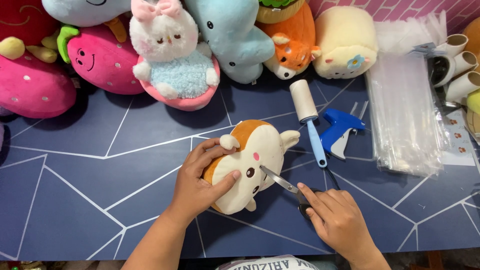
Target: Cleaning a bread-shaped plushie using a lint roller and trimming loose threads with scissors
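Note:
A small orange and cream plush animal (260,150) lies on the dark blue table (90,185), face up toward me. My left hand (200,182) grips its left side, thumb pressed beside its eye. My right hand (335,217) holds a pair of scissors (280,181) by the black handles. The metal blades point up-left and their tips touch the toy's face near the nose.
A row of plush toys (175,55) lines the far edge. A lint roller (307,112) and a blue tagging gun (340,131) lie right of the toy. A stack of clear plastic bags (405,110) and cardboard tubes (460,65) sit at the right.

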